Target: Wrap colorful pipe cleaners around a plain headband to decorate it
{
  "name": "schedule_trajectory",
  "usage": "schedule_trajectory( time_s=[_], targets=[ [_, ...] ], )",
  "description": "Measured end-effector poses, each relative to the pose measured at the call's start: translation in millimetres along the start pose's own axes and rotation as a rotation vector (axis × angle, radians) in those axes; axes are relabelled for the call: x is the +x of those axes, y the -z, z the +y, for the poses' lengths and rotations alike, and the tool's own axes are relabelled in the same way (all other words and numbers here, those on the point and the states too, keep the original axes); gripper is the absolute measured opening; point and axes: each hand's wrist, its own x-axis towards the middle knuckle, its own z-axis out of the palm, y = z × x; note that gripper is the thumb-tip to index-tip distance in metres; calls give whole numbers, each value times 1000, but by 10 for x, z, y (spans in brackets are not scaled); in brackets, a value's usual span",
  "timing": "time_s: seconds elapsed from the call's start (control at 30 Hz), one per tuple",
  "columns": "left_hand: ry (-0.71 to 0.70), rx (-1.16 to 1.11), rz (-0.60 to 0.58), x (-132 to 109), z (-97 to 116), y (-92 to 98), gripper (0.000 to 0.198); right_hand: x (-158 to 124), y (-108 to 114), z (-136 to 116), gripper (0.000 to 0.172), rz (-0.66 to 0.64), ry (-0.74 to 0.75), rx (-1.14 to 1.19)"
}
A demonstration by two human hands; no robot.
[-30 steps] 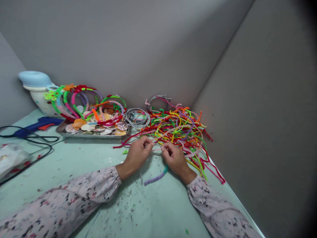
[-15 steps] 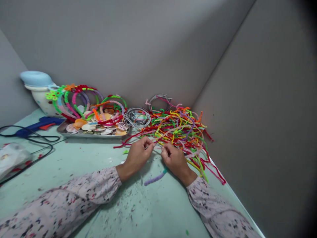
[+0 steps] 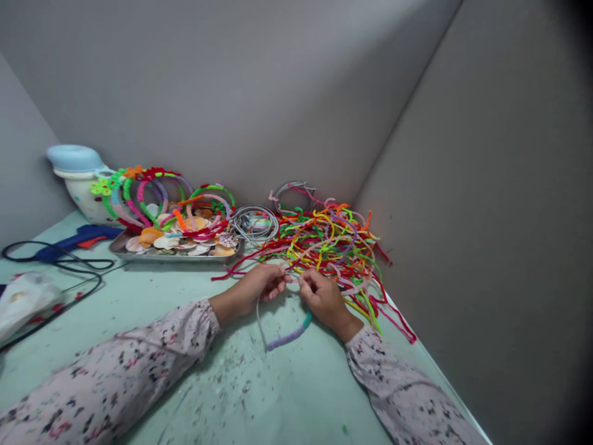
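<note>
A thin grey wire ring hangs between my hands. Its lower side is wrapped in purple and teal pipe cleaner. My left hand is closed on the ring's upper left, fingers curled. Thumb and forefinger of my right hand pinch the ring's upper right, close to the left fingertips. What exactly lies between the fingertips is too small to make out. Just behind both hands spreads a tangled heap of coloured pipe cleaners.
A metal tray of seashells stands at the back left, with wrapped headbands on top. Coiled grey wire lies beside it. Farther left are a blue glue gun, its black cord, a plastic bag and a blue-lidded container.
My left hand has turned and its fingers have shifted, so the bare wire below it shows more. The right hand keeps its pinch. The view has tilted slightly.
</note>
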Motion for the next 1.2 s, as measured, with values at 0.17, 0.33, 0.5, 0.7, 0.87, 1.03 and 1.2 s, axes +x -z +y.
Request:
schedule_trajectory(
  time_s=[0.17, 0.33, 0.5, 0.7, 0.87, 1.03, 1.2],
  targets=[
    [41, -142, -46, -19, -13, 4, 19, -27, -3, -5, 17, -46, -40, 159],
    [-22, -188, -16, -59, 8, 5, 19, -43, -3, 22, 20, -22, -135, 346],
    [-32, -98, -124, -54, -50, 28, 27, -54, -4, 39, 22, -3, -136, 302],
    [38, -164, -152, -86, -56, 34, 30, -67, 7, 16, 20, 1, -90, 255],
    [3, -139, -123, -114, -63, -1, 31, -80, 20, -16, 20, 8, -63, 245],
    [-22, -80, -82, -160, -79, -20, 34, -124, 7, -69, 21, -8, -94, 332],
    [92, -170, -139, -204, -73, -1, 30, -150, -11, -133, 21, -40, -228, 559]
  ],
)
